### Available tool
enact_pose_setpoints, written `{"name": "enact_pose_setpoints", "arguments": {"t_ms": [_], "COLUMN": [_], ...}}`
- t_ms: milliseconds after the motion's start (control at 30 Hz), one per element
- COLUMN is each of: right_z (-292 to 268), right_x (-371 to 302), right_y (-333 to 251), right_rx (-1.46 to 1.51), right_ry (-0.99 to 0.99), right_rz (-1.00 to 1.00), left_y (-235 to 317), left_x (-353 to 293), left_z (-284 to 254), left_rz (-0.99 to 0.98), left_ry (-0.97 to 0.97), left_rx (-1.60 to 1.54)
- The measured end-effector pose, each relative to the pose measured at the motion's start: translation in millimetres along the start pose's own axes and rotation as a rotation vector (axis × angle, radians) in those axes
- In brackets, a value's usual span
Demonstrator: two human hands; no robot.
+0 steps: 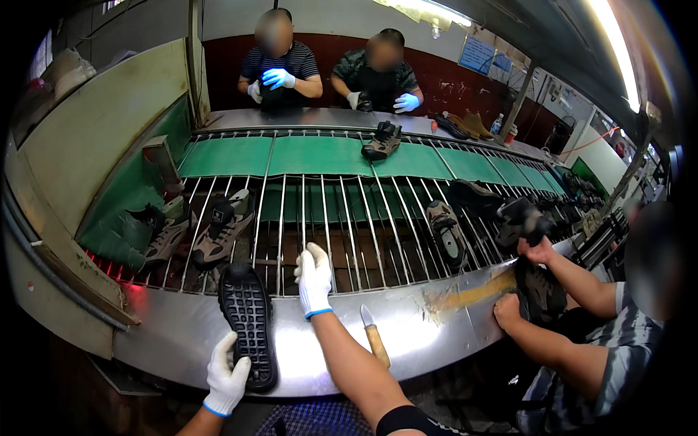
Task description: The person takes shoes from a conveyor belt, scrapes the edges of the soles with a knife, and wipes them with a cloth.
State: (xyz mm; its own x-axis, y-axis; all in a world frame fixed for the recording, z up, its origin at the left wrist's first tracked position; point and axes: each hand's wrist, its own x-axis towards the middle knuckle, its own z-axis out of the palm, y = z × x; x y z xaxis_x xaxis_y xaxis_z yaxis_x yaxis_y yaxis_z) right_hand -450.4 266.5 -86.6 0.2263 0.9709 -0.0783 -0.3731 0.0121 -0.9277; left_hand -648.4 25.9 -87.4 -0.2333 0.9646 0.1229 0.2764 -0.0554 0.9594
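Note:
My left hand [226, 378], in a white knit glove, grips a black shoe sole [246, 320] by its lower left edge. The sole stands with its blocky tread towards me, over the metal ledge. My right hand [314, 283], gloved too, hovers over the rack's near edge, right of the sole. Its fingers are loosely bent and nothing shows in them. A knife [374, 336] with a short blade and wooden handle lies on the ledge, right of my right forearm. Beyond the sole, two brown-and-black shoes [225, 229] [166, 236] rest on the rack.
Metal bars [352, 240] form the rack, with a green belt [316, 156] behind. One shoe [382, 141] sits on the belt, another [446, 232] on the bars. Two gloved people work opposite; a bare-handed person [567, 320] handles shoes at right. A panel [102, 138] borders the left.

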Motion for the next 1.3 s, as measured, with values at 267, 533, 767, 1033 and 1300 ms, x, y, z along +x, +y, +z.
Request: {"name": "enact_pose_setpoints", "arguments": {"t_ms": [267,533,767,1033,1300], "right_z": [-21,-299,-345,-390,-360], "right_x": [4,68,119,152,128], "right_y": [-116,-155,-160,-149,-149], "right_rx": [-0.675,-1.427,-1.378,-0.646,-0.669], "right_ry": [-0.117,0.702,0.263,0.337,0.453], "right_rz": [-0.391,-0.278,-0.161,-0.326,-0.393], "left_y": [13,3,3,7,14], "left_x": [-4,-3,-4,4,5], "left_z": [-5,-6,-13,-11,-13], "left_rz": [0.000,0.106,0.152,0.197,0.128], "left_ry": [0.011,0.004,0.000,0.028,0.007], "left_rx": [-0.084,0.068,0.017,0.114,0.089]}}
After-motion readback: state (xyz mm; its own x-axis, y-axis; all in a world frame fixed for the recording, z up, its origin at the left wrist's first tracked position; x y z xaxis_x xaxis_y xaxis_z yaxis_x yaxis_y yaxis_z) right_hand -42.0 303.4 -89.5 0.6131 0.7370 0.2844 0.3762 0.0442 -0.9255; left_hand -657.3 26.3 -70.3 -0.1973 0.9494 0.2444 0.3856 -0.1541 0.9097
